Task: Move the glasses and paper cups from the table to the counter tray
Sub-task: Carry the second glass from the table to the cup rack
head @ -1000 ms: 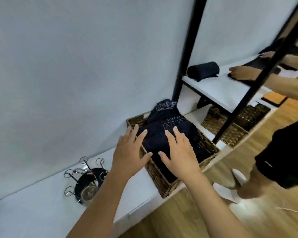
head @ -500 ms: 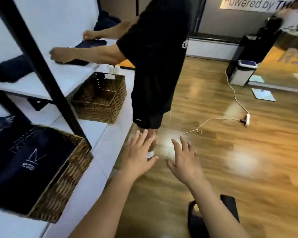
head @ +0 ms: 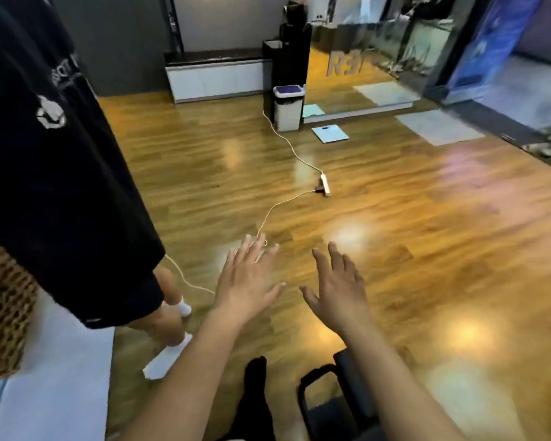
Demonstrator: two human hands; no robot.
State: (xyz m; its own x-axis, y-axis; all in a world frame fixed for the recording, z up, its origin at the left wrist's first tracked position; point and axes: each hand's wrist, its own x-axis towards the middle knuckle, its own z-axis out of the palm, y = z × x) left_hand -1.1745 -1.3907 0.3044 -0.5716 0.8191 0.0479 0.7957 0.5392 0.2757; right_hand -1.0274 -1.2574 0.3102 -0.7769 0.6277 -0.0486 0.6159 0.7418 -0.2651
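We look down on a wide wooden floor [head: 395, 233] that fills most of the view; along its left edge stands another person in a black shirt [head: 45, 154] and white socks, beside a white shelf [head: 61, 377] carrying a woven basket [head: 4, 307]; at the far edge sit a low white cabinet [head: 217, 79] and a white bin [head: 288, 106], with a flat scale [head: 330, 134] just beside it; a white cable [head: 287, 144] runs from the bin to a power strip [head: 324, 185] mid-floor; our left hand [head: 247, 281] and right hand [head: 337, 288] hang above the floor, fingers spread and released, grasping nothing; no glasses, paper cups or tray appear in this view.
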